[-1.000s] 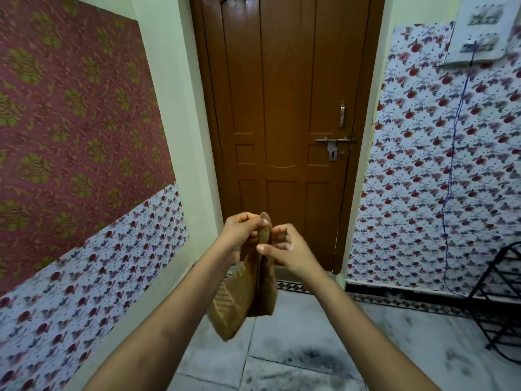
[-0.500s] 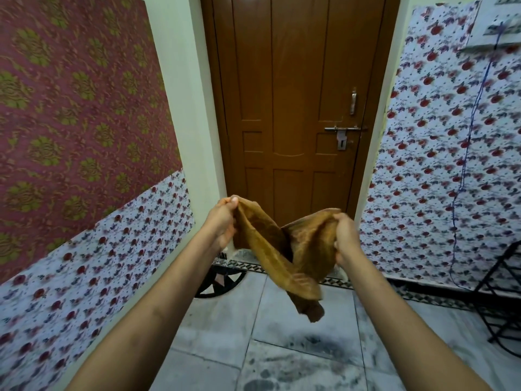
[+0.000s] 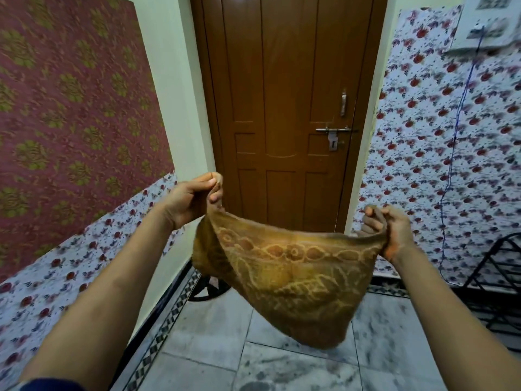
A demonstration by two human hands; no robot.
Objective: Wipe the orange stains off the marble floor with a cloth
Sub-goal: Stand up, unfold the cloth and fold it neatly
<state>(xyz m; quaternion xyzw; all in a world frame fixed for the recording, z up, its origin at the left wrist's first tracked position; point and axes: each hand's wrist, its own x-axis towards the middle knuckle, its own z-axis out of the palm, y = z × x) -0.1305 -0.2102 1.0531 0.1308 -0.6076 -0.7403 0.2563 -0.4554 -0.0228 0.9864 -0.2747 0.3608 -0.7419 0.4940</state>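
Between the hands: cloth (image 3: 284, 275) spread wide in the air, above the marble floor (image 3: 208, 331)
Left hand (image 3: 191, 198): grip pinched on one top corner
Right hand (image 3: 392, 232): grip curled round the other corner
Progress: wiping likely not begun; no orange stains in sight, only grey marks
Left: lower the cloth, find stains, rub
Room: open floor ahead; door (image 3: 284, 108) and walls close, black rack (image 3: 496, 280) at right

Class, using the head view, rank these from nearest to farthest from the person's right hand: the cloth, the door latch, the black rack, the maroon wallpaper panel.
1. cloth: gripped in the right hand.
2. black rack: low on the right.
3. door latch: ahead, on the door.
4. maroon wallpaper panel: far left wall.
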